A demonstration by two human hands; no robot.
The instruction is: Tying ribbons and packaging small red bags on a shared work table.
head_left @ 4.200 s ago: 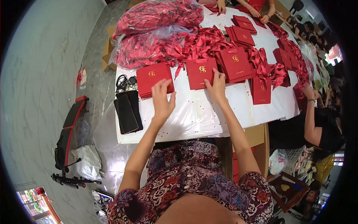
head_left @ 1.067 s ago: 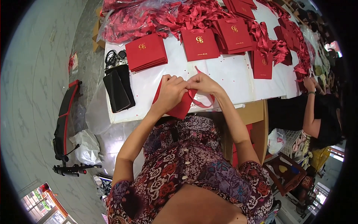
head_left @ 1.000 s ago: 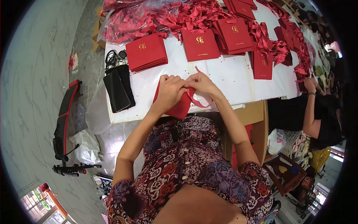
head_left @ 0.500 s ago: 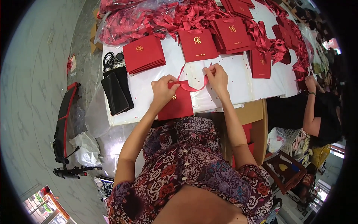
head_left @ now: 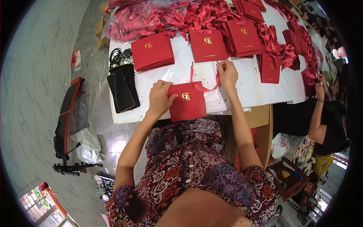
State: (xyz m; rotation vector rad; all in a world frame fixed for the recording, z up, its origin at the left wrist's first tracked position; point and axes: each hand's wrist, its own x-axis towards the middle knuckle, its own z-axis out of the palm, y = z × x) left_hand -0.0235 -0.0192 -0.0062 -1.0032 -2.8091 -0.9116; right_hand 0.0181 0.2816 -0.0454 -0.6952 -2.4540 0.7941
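Observation:
A flat red paper gift bag (head_left: pixel 188 108) with gold printing lies at the table's near edge. My left hand (head_left: pixel 160 97) grips it by the left side, thumb over the face and fingers curled at the upper left corner. From the bag's top edge a narrow red ribbon (head_left: pixel 212 90) curves rightward and up to my right hand (head_left: pixel 228 75). That hand is closed in a pinch on the ribbon's end, just below a red bag (head_left: pixel 208 45) lying flat. Another length of the ribbon stands up from the bag, between my hands.
Stacked red bags (head_left: pixel 153 51) lie at the back left, with more bags (head_left: pixel 242 38) at the back right. Behind them is a heap of red ribbons (head_left: pixel 211 15), partly in clear plastic. A black phone (head_left: pixel 121 90) sits on the left. At far right, another person's arm (head_left: pixel 318 109) reaches in.
My left hand has slid from the ribbon at the bag's top edge to its left side, uncovering the gold print. My right hand keeps its pinch on the ribbon. The view has shifted slightly.

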